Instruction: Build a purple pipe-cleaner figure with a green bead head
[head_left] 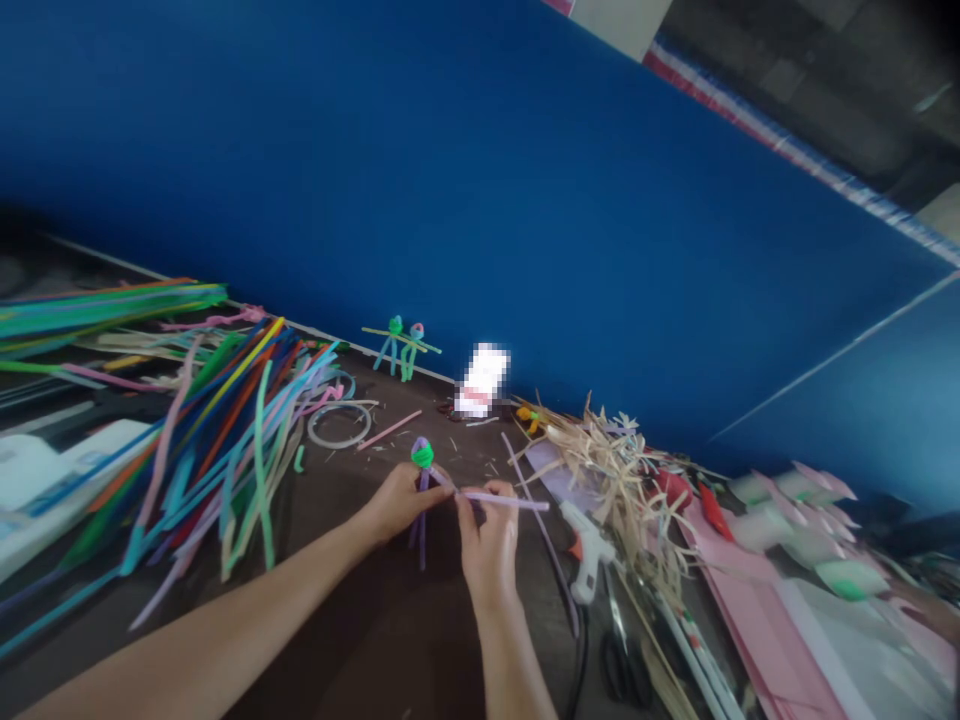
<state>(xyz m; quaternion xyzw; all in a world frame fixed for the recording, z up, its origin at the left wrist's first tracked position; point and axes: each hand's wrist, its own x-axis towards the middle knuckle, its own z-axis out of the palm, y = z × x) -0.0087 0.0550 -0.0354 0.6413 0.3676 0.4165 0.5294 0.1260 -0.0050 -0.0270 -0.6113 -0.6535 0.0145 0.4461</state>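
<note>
Left forearm (247, 620): nearest the camera, slanting from lower left.
Left hand (397, 505): pinches the purple figure (423, 455), apparently steadying it.
Purple figure: center frame, head above the left fingers, legs below.
Right hand (489, 560): close beside, fingers closed on a lilac stem (529, 502), likely for control.
Glue gun (593, 553): lower right, seemingly parked within reach.

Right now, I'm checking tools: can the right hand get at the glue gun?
Probably yes: only a purple stem lies between the right hand and the glue gun, though its fingers hold another stem.
</note>
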